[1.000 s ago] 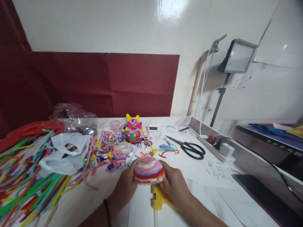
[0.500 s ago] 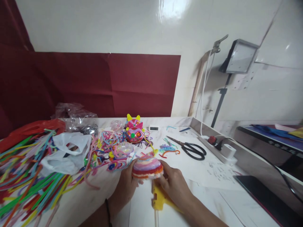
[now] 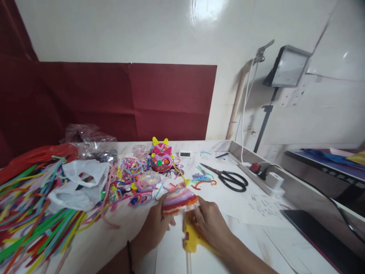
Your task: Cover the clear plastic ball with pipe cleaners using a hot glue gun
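A dome-shaped craft piece [image 3: 180, 201], banded in pink, lilac, red and orange fuzzy strips with a pale lower rim, is held above the table, tilted. My left hand [image 3: 155, 217] grips its left side, thumb along the edge. At the right edge, my right hand [image 3: 210, 219] pinches it, its fingertips partly hidden. Beneath my right hand lies a yellow glue gun [image 3: 190, 238] with a clear glue stick coming from its back end. Just beyond the dome are short bits of orange pipe cleaner [image 3: 205, 183] and blue pipe cleaner [image 3: 201, 177].
Black-handled scissors [image 3: 228, 179] lie to the right, near a power strip [image 3: 264, 179] and a dark phone-like slab [image 3: 310, 239]. At left are loose pipe cleaners [image 3: 54, 232], a white plastic bag [image 3: 85, 173] and a craft pile with a yellow-eared decorated figure [image 3: 162, 154]. A small digital clock [image 3: 185, 154] stands behind.
The dome has tilted, its right side rising and shifting slightly right. Both hands have moved with it and keep their hold. The glue gun has stayed in place.
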Action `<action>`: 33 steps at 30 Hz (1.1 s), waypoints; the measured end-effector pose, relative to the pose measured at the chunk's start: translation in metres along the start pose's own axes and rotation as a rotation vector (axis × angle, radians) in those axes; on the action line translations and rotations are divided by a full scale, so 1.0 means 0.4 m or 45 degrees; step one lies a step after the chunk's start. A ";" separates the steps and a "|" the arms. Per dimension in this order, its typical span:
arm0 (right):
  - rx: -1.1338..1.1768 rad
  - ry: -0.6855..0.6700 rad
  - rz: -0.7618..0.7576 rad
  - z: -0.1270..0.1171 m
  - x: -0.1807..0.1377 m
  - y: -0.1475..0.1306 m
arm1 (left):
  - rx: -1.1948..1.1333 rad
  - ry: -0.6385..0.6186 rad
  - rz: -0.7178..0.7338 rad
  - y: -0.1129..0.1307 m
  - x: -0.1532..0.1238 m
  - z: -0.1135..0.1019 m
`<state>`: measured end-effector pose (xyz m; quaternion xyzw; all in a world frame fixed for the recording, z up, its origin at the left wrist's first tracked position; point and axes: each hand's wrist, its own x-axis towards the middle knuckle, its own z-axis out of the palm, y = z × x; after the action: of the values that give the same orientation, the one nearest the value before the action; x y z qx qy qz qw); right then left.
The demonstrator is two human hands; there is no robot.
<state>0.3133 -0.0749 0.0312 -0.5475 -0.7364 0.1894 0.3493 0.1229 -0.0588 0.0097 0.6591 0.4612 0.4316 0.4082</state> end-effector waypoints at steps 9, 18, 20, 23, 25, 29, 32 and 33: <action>0.041 0.049 -0.001 -0.022 -0.002 -0.003 | -0.220 -0.296 0.130 0.057 -0.019 -0.027; 0.014 0.053 -0.020 -0.020 -0.002 0.002 | -0.677 -0.436 0.071 0.024 0.012 -0.026; 0.012 0.043 -0.018 -0.018 -0.002 0.004 | -0.655 -0.395 0.012 0.043 0.004 -0.026; 0.021 0.019 -0.007 -0.019 -0.002 0.006 | -0.648 -0.393 -0.043 0.071 -0.008 -0.028; 0.026 0.004 0.000 -0.019 -0.003 0.006 | -0.649 -0.382 -0.050 0.082 -0.013 -0.028; 0.031 -0.021 0.015 -0.018 -0.003 0.005 | -0.641 -0.348 -0.063 0.089 -0.016 -0.025; 0.034 -0.042 0.023 -0.016 -0.004 0.003 | -0.675 -0.380 -0.075 0.092 -0.018 -0.025; 0.034 -0.050 0.026 -0.016 -0.004 0.002 | -0.688 -0.396 -0.078 0.093 -0.019 -0.026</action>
<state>0.3188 -0.0768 0.0346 -0.5465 -0.7349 0.2135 0.3401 0.1209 -0.0738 0.0460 0.5707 0.2814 0.4199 0.6471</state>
